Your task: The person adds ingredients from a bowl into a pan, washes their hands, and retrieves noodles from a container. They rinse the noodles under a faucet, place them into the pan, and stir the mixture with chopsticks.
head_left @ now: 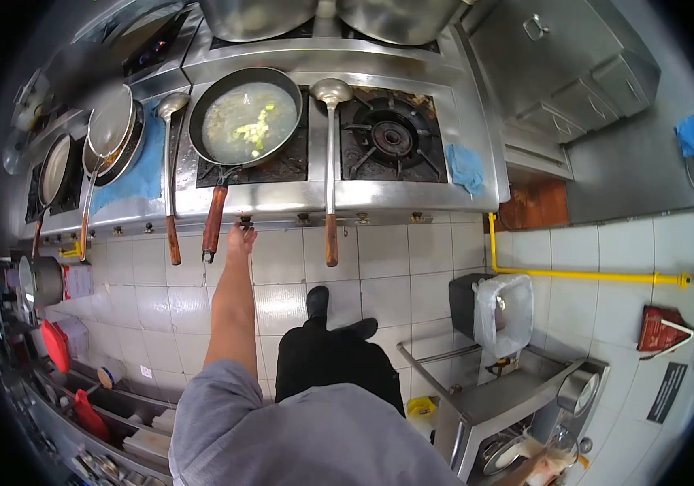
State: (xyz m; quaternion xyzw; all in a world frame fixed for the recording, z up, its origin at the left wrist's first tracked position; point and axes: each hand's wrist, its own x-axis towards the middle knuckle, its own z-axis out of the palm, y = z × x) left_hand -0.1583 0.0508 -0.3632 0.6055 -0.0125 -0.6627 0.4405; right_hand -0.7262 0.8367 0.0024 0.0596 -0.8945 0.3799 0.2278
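My left hand [242, 238] reaches the stove front with its fingers closed on a dark control knob [244, 221]. Above it, a black pan [193, 130] with a wooden handle holds cloudy liquid and pale yellow-green pieces [255, 134]. A long ladle [331, 146] lies right of the pan, and a second ladle [168, 162] lies left of it. At the bottom right edge, my right hand [543, 468] is blurred beside a bowl [563, 441] and pale material on the metal cart. Its fingers are too smeared to read.
Right of the ladle is a bare burner [392, 138] beside a blue cloth [465, 168]. More pans and a strainer [110, 121] stand at the left. A lined bin [505, 316] and the metal cart [476, 405] are at lower right, below a yellow pipe [590, 274].
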